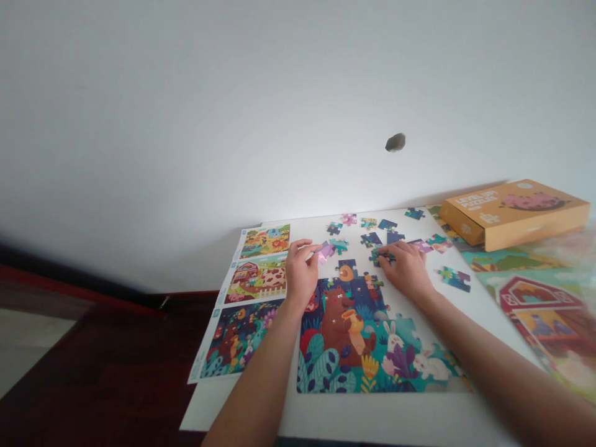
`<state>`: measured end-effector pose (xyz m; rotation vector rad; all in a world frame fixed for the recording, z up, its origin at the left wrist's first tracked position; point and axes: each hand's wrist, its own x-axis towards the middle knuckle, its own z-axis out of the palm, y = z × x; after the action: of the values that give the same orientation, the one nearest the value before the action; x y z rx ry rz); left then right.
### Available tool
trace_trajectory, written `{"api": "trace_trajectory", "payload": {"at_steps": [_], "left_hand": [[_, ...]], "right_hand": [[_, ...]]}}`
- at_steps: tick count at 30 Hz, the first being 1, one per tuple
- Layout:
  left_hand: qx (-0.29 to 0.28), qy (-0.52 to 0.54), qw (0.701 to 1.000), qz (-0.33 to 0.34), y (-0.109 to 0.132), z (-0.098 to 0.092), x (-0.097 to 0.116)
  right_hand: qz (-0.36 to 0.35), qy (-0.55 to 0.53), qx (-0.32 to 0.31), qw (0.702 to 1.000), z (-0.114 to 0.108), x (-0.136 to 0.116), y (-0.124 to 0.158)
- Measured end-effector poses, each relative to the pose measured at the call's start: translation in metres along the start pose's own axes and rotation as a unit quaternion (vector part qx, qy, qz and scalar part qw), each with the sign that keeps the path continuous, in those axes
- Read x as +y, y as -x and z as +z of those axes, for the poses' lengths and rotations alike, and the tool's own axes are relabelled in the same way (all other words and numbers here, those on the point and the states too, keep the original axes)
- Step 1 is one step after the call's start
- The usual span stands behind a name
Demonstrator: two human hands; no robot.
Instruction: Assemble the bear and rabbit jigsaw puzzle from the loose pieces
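The partly joined jigsaw puzzle point(347, 335) lies flat on the white table, showing a brown bear, rabbits and plants. At its upper left, my left hand point(302, 270) has thumb and fingers closed at the edge of a purple puzzle piece point(326, 251). My right hand point(406, 267) is above the puzzle's upper right edge, fingers bent down onto a dark teal puzzle piece point(376, 256), partly hidden under them. Several loose pieces lie around the hands, among them a teal piece point(339, 246) and a dark blue piece point(371, 239).
A picture sheet point(228, 298) with three printed scenes lies left of the puzzle, partly behind my left forearm. An orange puzzle box point(516, 211) stands at the right on another picture with a barn point(540, 292). The white wall point(298, 124) borders the table's back edge.
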<state>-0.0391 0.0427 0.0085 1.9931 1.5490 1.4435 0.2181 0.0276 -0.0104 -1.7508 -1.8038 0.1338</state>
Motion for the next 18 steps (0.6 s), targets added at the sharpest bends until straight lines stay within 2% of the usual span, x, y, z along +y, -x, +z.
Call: {"api": "trace_trajectory", "payload": {"at_steps": [3,7,10,14,18], "left_hand": [[-0.03,0.061,0.997,0.042,0.006,0.005,0.015],[-0.077,0.1,0.983,0.133,0.016,0.013,0.032],[-0.111,0.12,0.971,0.172,0.02,0.017,0.036],[-0.121,0.111,0.97,0.179,0.02,0.019,0.032],[-0.127,0.073,0.98,0.134,0.02,0.018,0.027]], "right_hand": [[-0.046,-0.056,-0.002,0.997,-0.004,-0.005,0.0],[-0.154,-0.144,-0.058,0.976,-0.012,-0.018,0.005],[-0.188,-0.164,-0.072,0.966,-0.015,-0.027,0.009],[-0.189,-0.16,-0.07,0.966,-0.013,-0.028,0.011],[-0.163,-0.141,-0.054,0.975,-0.009,-0.022,0.009]]}}
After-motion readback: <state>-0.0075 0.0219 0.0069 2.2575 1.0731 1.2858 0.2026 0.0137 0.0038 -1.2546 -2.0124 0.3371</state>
